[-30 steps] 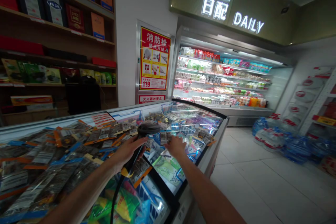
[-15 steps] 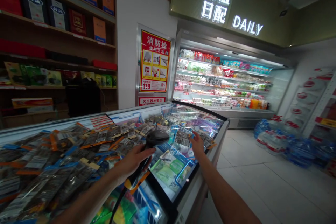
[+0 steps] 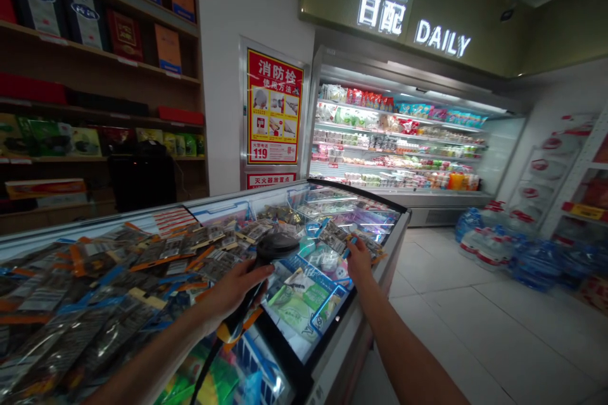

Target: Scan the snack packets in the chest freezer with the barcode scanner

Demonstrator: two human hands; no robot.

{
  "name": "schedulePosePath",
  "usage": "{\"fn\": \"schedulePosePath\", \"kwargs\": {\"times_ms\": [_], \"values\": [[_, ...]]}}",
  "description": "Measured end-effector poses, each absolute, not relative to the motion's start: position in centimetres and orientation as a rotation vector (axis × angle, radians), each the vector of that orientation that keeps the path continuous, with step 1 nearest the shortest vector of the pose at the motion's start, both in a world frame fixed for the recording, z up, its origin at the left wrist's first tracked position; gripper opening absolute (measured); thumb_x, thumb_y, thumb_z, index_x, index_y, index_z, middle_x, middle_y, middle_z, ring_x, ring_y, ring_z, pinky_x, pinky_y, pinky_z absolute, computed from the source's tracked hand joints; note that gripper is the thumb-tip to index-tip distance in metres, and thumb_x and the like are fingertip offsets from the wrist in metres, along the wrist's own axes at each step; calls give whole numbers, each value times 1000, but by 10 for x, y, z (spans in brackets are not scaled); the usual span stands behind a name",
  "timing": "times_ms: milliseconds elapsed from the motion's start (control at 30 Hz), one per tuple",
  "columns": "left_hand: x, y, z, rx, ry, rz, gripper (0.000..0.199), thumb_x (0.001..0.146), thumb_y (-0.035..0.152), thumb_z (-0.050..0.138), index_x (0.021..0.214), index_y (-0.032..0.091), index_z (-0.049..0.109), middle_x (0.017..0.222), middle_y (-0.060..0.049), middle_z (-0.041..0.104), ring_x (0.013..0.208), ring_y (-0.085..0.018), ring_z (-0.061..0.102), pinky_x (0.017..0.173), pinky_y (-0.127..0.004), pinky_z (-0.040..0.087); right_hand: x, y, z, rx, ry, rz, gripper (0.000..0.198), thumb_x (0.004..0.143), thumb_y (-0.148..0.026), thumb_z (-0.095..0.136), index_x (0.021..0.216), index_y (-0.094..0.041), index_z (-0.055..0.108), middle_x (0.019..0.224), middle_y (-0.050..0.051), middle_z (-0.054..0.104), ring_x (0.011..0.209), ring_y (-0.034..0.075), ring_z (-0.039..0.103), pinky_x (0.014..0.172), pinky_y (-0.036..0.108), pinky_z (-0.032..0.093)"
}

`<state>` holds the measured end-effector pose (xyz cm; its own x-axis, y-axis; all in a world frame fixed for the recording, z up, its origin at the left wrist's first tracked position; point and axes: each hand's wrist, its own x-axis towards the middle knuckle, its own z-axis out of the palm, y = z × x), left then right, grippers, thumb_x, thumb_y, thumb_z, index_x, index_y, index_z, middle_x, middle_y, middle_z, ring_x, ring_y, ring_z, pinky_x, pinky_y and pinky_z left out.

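My left hand (image 3: 242,285) is wrapped round the handle of a black barcode scanner (image 3: 278,245), its head pointing away to the right and its cable trailing down. My right hand (image 3: 360,261) pinches the blue edge of a small snack packet (image 3: 332,235) over the far right part of the freezer's glass top. Another packet with an orange edge (image 3: 376,248) lies just beyond those fingers. To the left of the scanner, many flat, dark snack packets (image 3: 161,253) with orange, blue and cream edges are spread in a heap on the glass.
The chest freezer (image 3: 327,354) has a black-framed glass top, with bagged goods (image 3: 299,300) visible beneath. Shelves of boxes (image 3: 126,35) stand at the left. At the back is a lit chiller (image 3: 399,139). Large water bottles (image 3: 536,266) stand on the tiled floor at the right.
My right hand has closed on a packet's blue edge, and the packet has tilted up. The scanner stays in my left hand. The whole view has shifted slightly.
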<state>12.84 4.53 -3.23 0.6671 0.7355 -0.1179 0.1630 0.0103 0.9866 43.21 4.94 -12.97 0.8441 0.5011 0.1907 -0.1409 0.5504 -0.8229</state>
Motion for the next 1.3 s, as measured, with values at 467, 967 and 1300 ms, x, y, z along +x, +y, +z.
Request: {"fn": "schedulePosePath", "kwargs": {"times_ms": [467,967,1300], "values": [[133,57,-26,1659,718,526,38,65,55,52,62,18,46,47,4,48,43,-8,40,45,-22,30,431,56,-134,-840,-462,423,35,49,-24,66,83,-21,60,68,-4,63,62,12,58,59,24,44],[130,66,-30,1733,593,515,34,65,50,55,66,18,44,49,6,45,41,-7,39,44,-22,27,433,54,-133,-829,-456,411,29,52,-24,65,80,-20,62,70,-4,64,66,12,59,66,25,45],[128,73,-38,1725,624,486,34,67,51,53,63,18,44,50,5,46,44,-8,40,46,-22,29,432,54,-132,-808,-465,412,29,53,-24,64,82,-20,62,71,-3,65,68,12,60,65,25,46]]}}
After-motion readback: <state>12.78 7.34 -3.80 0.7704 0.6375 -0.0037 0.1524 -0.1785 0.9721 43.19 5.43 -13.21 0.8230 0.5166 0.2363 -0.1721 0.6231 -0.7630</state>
